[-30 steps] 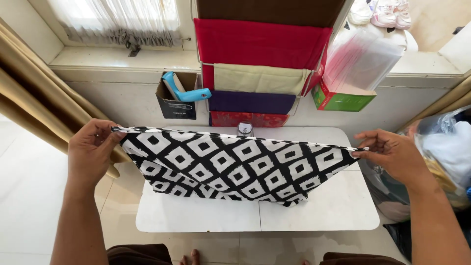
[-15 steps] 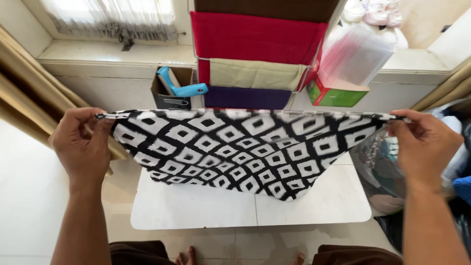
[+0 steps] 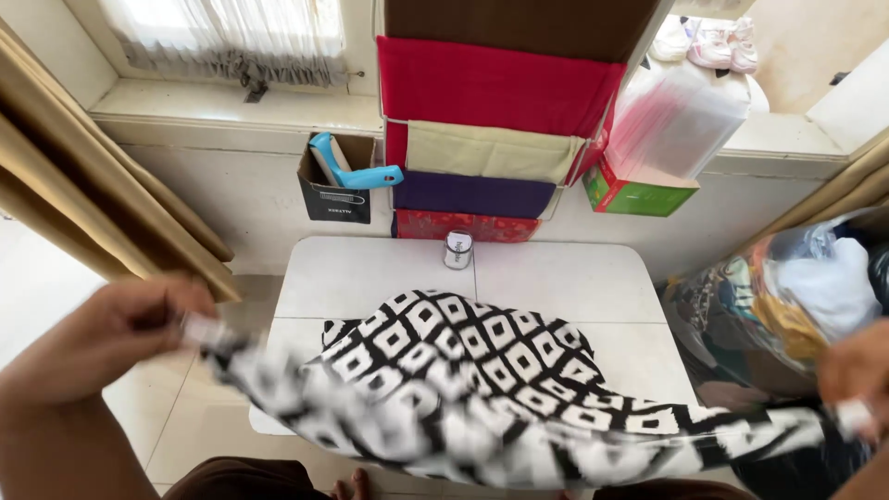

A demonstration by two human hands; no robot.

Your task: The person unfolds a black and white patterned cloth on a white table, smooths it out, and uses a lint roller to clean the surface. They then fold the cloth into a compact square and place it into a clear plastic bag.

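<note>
— Two hands on one cloth? Where?
— Left hand [image 3: 106,333] at the left edge of the view, fingers pinched shut on one corner of the black-and-white patterned cloth [image 3: 482,370]. Right hand [image 3: 857,370] at the far right edge, partly cut off and blurred, closed on the opposite corner.
— And the cloth itself?
— Stretched between both hands along its near edge, blurred there. Far part draped in a low hump over the white table [image 3: 370,273], covering most of the near half of the top.
— Anything else on the table?
— Only a small clear jar with a pale lid [image 3: 457,250], upright near the back edge, well apart from the cloth.
— Behind that?
— Against the wall, a hanging fabric organiser [image 3: 495,93] with brown, red, beige and purple pockets. Left of it, a dark box holding a blue-handled tool [image 3: 356,171]. Right of it, a green and red box [image 3: 639,196] with clear plastic bags standing up out of it.
— Off to the sides?
— Beige curtain [image 3: 83,204] on the left; a clear bag stuffed with mixed clothes [image 3: 787,296] on the right, just beside the table.
</note>
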